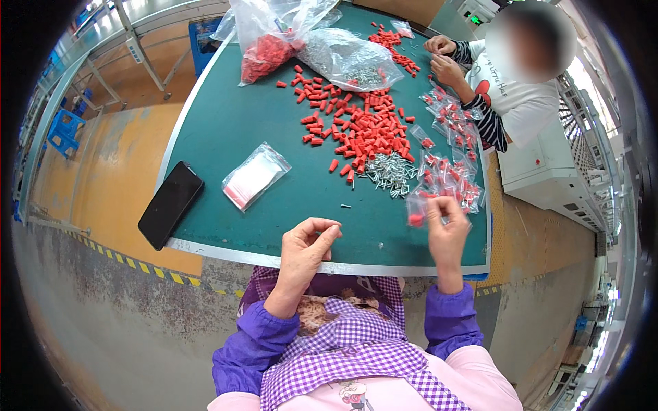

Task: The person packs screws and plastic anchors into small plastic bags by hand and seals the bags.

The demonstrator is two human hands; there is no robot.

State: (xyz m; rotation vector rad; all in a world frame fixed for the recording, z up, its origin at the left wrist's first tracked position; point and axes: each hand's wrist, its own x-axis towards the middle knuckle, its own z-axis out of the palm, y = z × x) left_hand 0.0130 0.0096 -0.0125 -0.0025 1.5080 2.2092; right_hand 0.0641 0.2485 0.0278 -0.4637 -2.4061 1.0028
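Note:
My right hand (447,233) is over the table's right front part, pinching a small clear bag (416,211) with a red piece in its bottom. My left hand (307,248) is above the front edge, its fingers curled and the thumb close to the index finger; nothing shows in it. Ahead lies a heap of red tapered plastic caps (367,127). At its near right is a pile of small silver screws (391,174), with one loose screw (345,206) nearer me. Beyond my right hand, filled small bags (442,175) cover the table's right side.
A stack of flat clear bags (255,177) and a black phone (171,204) lie left on the green table (226,116). Larger bags hold red caps (266,58) and screws (353,68) at the back. A co-worker's hands (444,60) are at the far right edge.

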